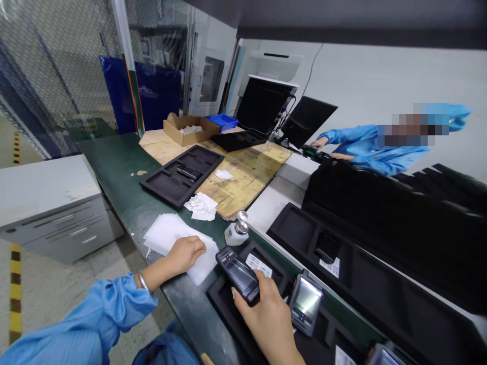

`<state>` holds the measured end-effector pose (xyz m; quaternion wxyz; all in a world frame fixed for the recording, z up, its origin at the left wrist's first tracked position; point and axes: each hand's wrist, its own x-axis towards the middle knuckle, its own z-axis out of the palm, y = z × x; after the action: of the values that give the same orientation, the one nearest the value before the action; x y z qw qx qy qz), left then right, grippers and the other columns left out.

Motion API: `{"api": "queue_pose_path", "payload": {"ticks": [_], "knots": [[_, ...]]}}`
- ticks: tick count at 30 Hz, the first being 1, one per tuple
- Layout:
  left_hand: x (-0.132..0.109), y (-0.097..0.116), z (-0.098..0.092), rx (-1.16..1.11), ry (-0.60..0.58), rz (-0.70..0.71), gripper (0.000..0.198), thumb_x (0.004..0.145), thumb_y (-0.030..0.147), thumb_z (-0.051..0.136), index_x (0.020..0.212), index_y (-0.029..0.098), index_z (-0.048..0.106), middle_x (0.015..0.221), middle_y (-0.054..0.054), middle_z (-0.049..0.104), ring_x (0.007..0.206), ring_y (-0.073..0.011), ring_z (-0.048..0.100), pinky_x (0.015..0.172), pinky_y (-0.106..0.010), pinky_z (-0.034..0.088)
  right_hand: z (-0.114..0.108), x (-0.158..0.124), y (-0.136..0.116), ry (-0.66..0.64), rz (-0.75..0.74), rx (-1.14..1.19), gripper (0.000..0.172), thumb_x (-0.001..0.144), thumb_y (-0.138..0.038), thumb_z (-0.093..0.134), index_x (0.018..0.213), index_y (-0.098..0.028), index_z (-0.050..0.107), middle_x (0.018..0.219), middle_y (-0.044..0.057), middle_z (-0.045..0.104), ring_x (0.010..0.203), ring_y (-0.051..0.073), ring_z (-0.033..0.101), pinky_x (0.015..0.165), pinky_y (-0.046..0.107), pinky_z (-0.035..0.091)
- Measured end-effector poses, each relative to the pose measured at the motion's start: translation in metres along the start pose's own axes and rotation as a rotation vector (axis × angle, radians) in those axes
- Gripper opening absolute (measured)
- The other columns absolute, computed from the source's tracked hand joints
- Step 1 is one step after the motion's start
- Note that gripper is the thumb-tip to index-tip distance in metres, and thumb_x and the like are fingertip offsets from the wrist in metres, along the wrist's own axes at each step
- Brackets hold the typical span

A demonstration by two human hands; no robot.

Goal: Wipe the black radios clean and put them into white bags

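My right hand point(266, 314) is closed around a black handheld device point(239, 275) with a glossy screen, held above a black foam tray point(228, 304) at the near edge of the bench. My left hand point(185, 252) rests with curled fingers on a stack of white wipes point(167, 234) on the green bench top; whether it grips a sheet I cannot tell. A second handheld device point(305, 303) with a grey screen lies in the tray just right of my right hand. A small white dispenser bottle point(237, 230) with a metal cap stands between the wipes and the tray.
A black foam tray point(182, 175) lies on a wooden board point(243, 172), with crumpled wipes point(201, 207) beside it. Behind stand a cardboard box point(186, 129), a blue bin point(221, 120) and two dark monitors point(262, 104). A co-worker in a blue coat point(365, 147) works at the far right. Large black trays point(380, 238) fill the right.
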<state>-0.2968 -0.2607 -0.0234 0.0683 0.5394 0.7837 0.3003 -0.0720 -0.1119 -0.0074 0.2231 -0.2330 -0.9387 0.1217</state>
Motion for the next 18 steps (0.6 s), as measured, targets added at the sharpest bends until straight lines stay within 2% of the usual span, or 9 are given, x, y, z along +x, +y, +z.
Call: {"api": "queue_pose_path", "payload": {"ticks": [7, 11, 14, 18], "knots": [[-0.010, 0.026, -0.005, -0.081, 0.076, 0.091, 0.028, 0.100, 0.027, 0.041, 0.090, 0.019, 0.067, 0.085, -0.006, 0.064, 0.082, -0.0173, 0.062, 0.076, -0.027, 0.048, -0.004, 0.005, -0.018, -0.210, -0.085, 0.162, 0.048, 0.079, -0.034, 0.063, 0.121, -0.016, 0.050, 0.105, 0.013, 0.065, 0.086, 0.028, 0.070, 0.074, 0.041, 0.059], [-0.014, 0.042, -0.012, -0.124, 0.074, 0.134, 0.027, 0.099, 0.027, 0.043, 0.091, 0.019, 0.067, 0.084, -0.006, 0.065, 0.081, -0.0175, 0.062, 0.075, -0.028, 0.048, -0.009, 0.010, -0.017, -0.128, -0.066, 0.195, 0.048, 0.080, -0.036, 0.063, 0.122, -0.016, 0.052, 0.107, 0.014, 0.065, 0.094, 0.030, 0.069, 0.081, 0.044, 0.058], [-0.013, 0.050, -0.018, -0.162, 0.075, 0.136, 0.026, 0.099, 0.025, 0.044, 0.090, 0.019, 0.067, 0.083, -0.005, 0.065, 0.078, -0.0168, 0.062, 0.074, -0.028, 0.048, -0.013, 0.010, -0.017, -0.141, -0.096, 0.243, 0.049, 0.079, -0.034, 0.064, 0.123, -0.017, 0.053, 0.109, 0.013, 0.066, 0.093, 0.028, 0.069, 0.081, 0.042, 0.058], [-0.011, 0.055, -0.025, -0.218, 0.073, 0.126, 0.023, 0.097, 0.025, 0.048, 0.087, 0.019, 0.068, 0.078, -0.003, 0.064, 0.073, -0.0149, 0.061, 0.069, -0.025, 0.048, -0.023, 0.009, -0.017, -0.084, -0.069, 0.249, 0.049, 0.080, -0.036, 0.064, 0.124, -0.017, 0.053, 0.111, 0.014, 0.066, 0.100, 0.029, 0.067, 0.086, 0.044, 0.057]]}}
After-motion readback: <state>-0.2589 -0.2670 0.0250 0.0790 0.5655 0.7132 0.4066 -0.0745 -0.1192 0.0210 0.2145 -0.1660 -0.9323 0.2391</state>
